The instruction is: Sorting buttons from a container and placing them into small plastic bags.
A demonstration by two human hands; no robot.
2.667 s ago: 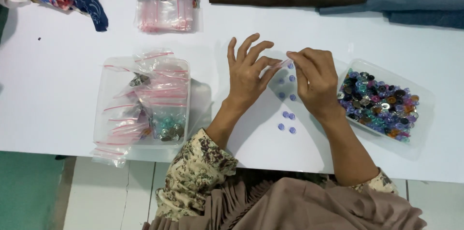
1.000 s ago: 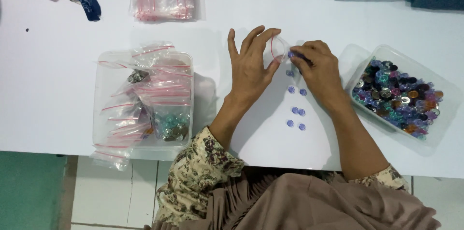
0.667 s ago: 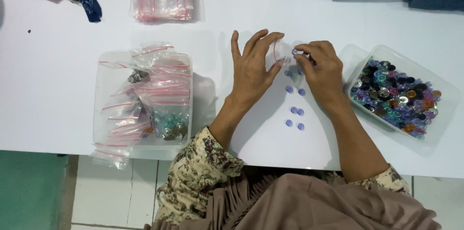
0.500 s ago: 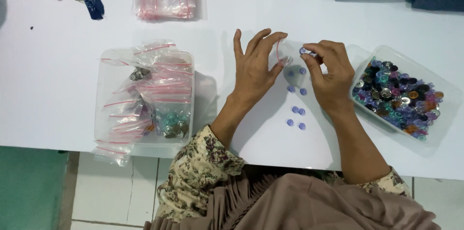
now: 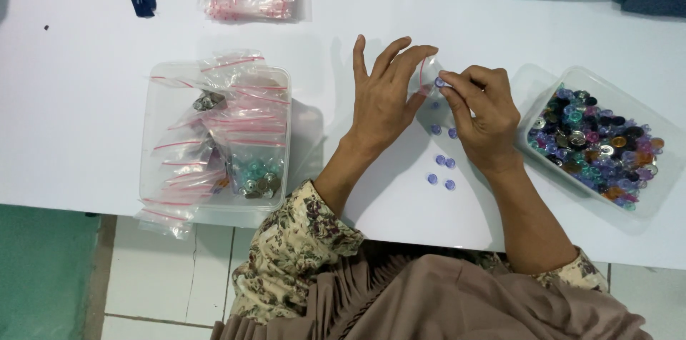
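1. A small round purple plastic button point(image 5: 440, 82) sits pinched at the fingertips of the right hand point(image 5: 486, 115), right at the mouth of a little clear zip bag point(image 5: 429, 77) above the white table point(image 5: 107, 47).
2. The left hand point(image 5: 386, 97) pinches the bag's thin, floppy film; if the mouth sags, the smooth button could slip and roll.
3. Loose purple buttons point(image 5: 441, 163) lie just below; a wrist could scatter them.
4. The clear tray of mixed glossy buttons point(image 5: 597, 141) lies right, the tub of bags point(image 5: 218, 136) left.
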